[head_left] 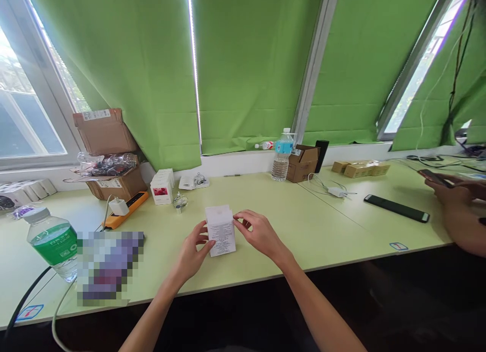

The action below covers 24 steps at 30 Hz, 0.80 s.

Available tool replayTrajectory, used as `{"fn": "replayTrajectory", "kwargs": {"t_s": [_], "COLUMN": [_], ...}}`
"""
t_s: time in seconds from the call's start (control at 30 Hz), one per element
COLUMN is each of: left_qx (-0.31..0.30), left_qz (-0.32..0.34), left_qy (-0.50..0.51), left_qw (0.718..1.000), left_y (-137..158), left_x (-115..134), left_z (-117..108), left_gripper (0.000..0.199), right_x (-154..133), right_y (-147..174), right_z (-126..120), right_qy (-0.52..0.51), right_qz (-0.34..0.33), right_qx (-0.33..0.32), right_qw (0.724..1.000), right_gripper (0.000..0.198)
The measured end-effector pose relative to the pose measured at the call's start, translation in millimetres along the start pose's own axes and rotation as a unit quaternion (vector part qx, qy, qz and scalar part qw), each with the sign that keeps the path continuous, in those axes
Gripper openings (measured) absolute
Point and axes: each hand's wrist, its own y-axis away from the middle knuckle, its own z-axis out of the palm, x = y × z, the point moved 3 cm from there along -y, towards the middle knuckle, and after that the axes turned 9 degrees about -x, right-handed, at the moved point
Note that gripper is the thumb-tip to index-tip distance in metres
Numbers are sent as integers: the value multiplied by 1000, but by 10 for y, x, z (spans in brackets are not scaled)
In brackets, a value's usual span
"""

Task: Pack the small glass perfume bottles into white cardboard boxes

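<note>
A small white cardboard box (222, 236) with printed text on its front stands upright on the table near its front edge, its top flap raised. My left hand (193, 252) grips the box's left side, thumb across the lower front corner and fingers along the side. At the upper right corner, my right hand (259, 231) pinches the box's edge between thumb and forefinger. Behind the box sits a small clear, shiny object (179, 202), beside a row of similar white boxes (162, 187). The inside of the held box is hidden.
Left: a green-labelled water bottle (53, 243), a blurred-out flat object (110, 266), an orange power strip (127, 210) and an open carton (117, 186). Back: a large bottle (281, 162) and brown carton (302, 164). Right: a charger (337, 192), a black phone (397, 208), another person's hands (455, 200).
</note>
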Motion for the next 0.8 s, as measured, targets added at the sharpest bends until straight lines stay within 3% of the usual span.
{"fn": "replayTrajectory", "kwargs": {"t_s": [0.2,0.3,0.4,0.53,0.7,0.8], "left_qx": [-35,-50,-68,-87,-100,-76], "left_qz": [-9,-26,-37,-42,-69,-93], "left_qy": [45,79,117,150,182,192], "left_qw": [998,995,990,984,976,974], "left_y": [16,22,29,42,36,18], "left_x": [84,102,113,123,55,-16], "left_z": [-96,-120,-125,-109,-50,-22], "left_gripper": [43,42,43,43,48,55], "right_x": [-33,2,47,49,60,108], "right_y": [4,17,35,54,48,50], "right_z": [-58,-85,-67,21,106,157], "right_qy": [-22,-31,-37,-78,-137,-143], "right_qz": [14,56,86,65,60,83], "right_qx": [-6,-10,-68,-191,-223,-240], "right_qw": [1000,998,993,976,963,957], "right_gripper": [28,43,51,38,31,36]}}
